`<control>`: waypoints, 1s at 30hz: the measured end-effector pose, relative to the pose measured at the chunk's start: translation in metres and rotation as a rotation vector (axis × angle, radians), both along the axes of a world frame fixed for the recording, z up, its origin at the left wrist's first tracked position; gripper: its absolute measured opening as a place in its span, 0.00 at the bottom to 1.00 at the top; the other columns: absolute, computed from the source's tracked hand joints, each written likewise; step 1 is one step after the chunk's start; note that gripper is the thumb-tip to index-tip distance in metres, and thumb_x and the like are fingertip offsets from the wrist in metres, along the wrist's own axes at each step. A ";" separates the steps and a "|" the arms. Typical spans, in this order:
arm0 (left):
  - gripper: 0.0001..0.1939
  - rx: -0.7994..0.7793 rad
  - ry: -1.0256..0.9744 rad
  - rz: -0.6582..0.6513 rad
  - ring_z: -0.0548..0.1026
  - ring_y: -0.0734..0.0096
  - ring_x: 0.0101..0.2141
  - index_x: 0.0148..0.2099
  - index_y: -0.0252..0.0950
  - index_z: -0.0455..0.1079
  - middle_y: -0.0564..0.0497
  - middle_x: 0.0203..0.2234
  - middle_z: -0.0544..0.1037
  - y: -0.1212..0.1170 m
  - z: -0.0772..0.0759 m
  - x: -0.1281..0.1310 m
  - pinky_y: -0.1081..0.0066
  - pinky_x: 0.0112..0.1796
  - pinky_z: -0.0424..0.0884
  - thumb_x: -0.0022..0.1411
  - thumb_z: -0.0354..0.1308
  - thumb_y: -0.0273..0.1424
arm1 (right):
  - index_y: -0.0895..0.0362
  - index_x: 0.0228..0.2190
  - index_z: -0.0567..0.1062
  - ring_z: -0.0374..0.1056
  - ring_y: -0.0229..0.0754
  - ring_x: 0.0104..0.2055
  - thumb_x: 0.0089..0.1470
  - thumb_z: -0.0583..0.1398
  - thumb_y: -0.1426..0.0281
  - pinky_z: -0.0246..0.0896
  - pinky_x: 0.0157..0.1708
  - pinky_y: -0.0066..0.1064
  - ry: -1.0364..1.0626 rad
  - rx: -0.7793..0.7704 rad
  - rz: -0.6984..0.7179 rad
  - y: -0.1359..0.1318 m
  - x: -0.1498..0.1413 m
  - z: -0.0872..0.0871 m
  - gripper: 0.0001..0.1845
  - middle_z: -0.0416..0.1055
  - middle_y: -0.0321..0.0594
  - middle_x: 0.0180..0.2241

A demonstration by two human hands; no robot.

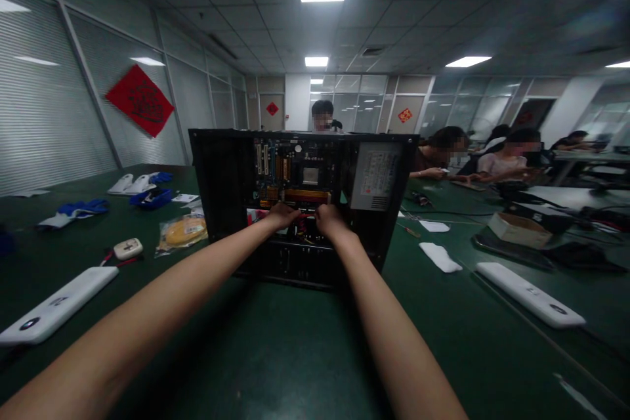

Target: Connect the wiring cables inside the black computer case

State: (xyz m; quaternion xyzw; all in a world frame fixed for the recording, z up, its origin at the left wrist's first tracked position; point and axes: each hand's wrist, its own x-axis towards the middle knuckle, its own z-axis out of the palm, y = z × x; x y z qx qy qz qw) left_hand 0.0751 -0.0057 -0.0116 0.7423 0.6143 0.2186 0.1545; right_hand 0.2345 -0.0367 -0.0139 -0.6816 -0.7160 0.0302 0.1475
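A black computer case point(305, 269) stands on the table with its open side facing me. Inside it is a motherboard point(275, 167) with red and yellow memory slots point(308, 195) along its lower part. My left hand point(283, 215) reaches into the case by the left end of these slots, its fingers closed. By the right end is my right hand point(331, 220), fingers curled and slightly blurred. A thin red cable point(306, 215) shows between the two hands. What the fingertips grip is too small to tell. A silver power supply point(377, 177) sits at the upper right.
Left on the green table point(295, 348) lie blue-white gloves point(81, 208), a blue tray point(150, 198), a yellow bagged item point(184, 231) and a white bar point(59, 305). Right are another white bar point(531, 294), a cardboard box point(519, 230) and a white cloth point(440, 257). Several people sit beyond.
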 end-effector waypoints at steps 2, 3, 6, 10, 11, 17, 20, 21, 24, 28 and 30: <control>0.19 0.010 0.030 -0.004 0.77 0.66 0.32 0.32 0.34 0.80 0.50 0.25 0.79 -0.002 0.001 0.000 0.74 0.30 0.62 0.65 0.54 0.40 | 0.63 0.44 0.80 0.75 0.49 0.46 0.65 0.54 0.71 0.65 0.41 0.30 -0.007 0.063 0.007 -0.005 -0.002 0.001 0.16 0.77 0.57 0.43; 0.19 0.015 0.046 0.000 0.78 0.65 0.33 0.33 0.34 0.80 0.49 0.27 0.80 -0.003 0.001 0.001 0.74 0.31 0.63 0.66 0.54 0.40 | 0.64 0.43 0.80 0.75 0.48 0.45 0.66 0.53 0.69 0.65 0.41 0.31 -0.006 0.114 0.015 -0.009 -0.003 0.002 0.17 0.77 0.57 0.42; 0.19 0.047 0.068 0.007 0.79 0.63 0.37 0.36 0.35 0.80 0.44 0.33 0.83 -0.004 -0.002 0.001 0.73 0.34 0.66 0.67 0.52 0.40 | 0.63 0.45 0.78 0.74 0.46 0.47 0.68 0.49 0.68 0.64 0.45 0.30 0.033 0.294 0.084 -0.019 -0.007 0.010 0.20 0.77 0.54 0.44; 0.20 0.084 0.082 -0.018 0.80 0.59 0.42 0.40 0.35 0.80 0.40 0.39 0.83 -0.002 -0.010 0.000 0.71 0.39 0.69 0.68 0.49 0.39 | 0.61 0.64 0.60 0.72 0.43 0.50 0.68 0.48 0.69 0.63 0.48 0.28 0.183 0.452 0.103 -0.020 -0.014 0.027 0.26 0.74 0.50 0.51; 0.20 0.088 0.083 -0.025 0.80 0.58 0.43 0.41 0.35 0.80 0.39 0.40 0.83 -0.001 -0.011 -0.001 0.70 0.40 0.69 0.69 0.49 0.39 | 0.60 0.67 0.54 0.73 0.43 0.49 0.68 0.48 0.69 0.63 0.47 0.28 0.216 0.465 0.097 -0.018 -0.016 0.031 0.29 0.75 0.49 0.51; 0.19 0.104 0.108 -0.028 0.79 0.56 0.46 0.44 0.34 0.80 0.37 0.44 0.82 -0.006 -0.012 -0.003 0.68 0.43 0.71 0.69 0.48 0.36 | 0.51 0.69 0.50 0.75 0.45 0.46 0.66 0.49 0.69 0.67 0.45 0.31 0.036 0.491 0.128 -0.004 -0.029 0.040 0.33 0.73 0.47 0.53; 0.19 0.106 0.115 -0.028 0.79 0.57 0.47 0.44 0.34 0.80 0.38 0.45 0.81 -0.008 -0.012 -0.002 0.68 0.45 0.71 0.69 0.47 0.35 | 0.51 0.70 0.44 0.76 0.46 0.41 0.65 0.50 0.69 0.69 0.41 0.33 -0.111 0.436 0.061 -0.003 -0.031 0.035 0.36 0.73 0.49 0.51; 0.19 0.102 0.116 -0.032 0.79 0.57 0.47 0.43 0.34 0.80 0.38 0.44 0.82 -0.008 -0.012 -0.002 0.68 0.45 0.71 0.69 0.47 0.35 | 0.51 0.71 0.41 0.76 0.46 0.40 0.65 0.50 0.69 0.69 0.41 0.33 -0.143 0.423 0.045 -0.003 -0.031 0.033 0.38 0.73 0.50 0.51; 0.20 0.093 0.112 -0.047 0.79 0.57 0.46 0.42 0.34 0.80 0.38 0.43 0.82 -0.007 -0.013 -0.001 0.68 0.45 0.71 0.69 0.47 0.36 | 0.51 0.71 0.37 0.76 0.47 0.41 0.64 0.49 0.69 0.70 0.40 0.33 -0.198 0.392 0.016 -0.004 -0.029 0.028 0.40 0.71 0.53 0.52; 0.21 0.104 0.116 -0.076 0.79 0.56 0.46 0.44 0.31 0.79 0.35 0.44 0.81 -0.009 -0.011 -0.001 0.67 0.46 0.70 0.69 0.45 0.34 | 0.54 0.71 0.36 0.76 0.49 0.41 0.64 0.49 0.69 0.69 0.42 0.36 -0.203 0.368 -0.003 -0.003 -0.028 0.025 0.40 0.72 0.55 0.49; 0.21 0.105 0.120 -0.087 0.79 0.55 0.46 0.45 0.29 0.79 0.34 0.44 0.81 -0.011 -0.009 -0.001 0.67 0.46 0.70 0.69 0.45 0.34 | 0.55 0.71 0.36 0.76 0.50 0.41 0.63 0.50 0.70 0.69 0.42 0.36 -0.199 0.358 -0.008 -0.002 -0.029 0.024 0.41 0.75 0.54 0.45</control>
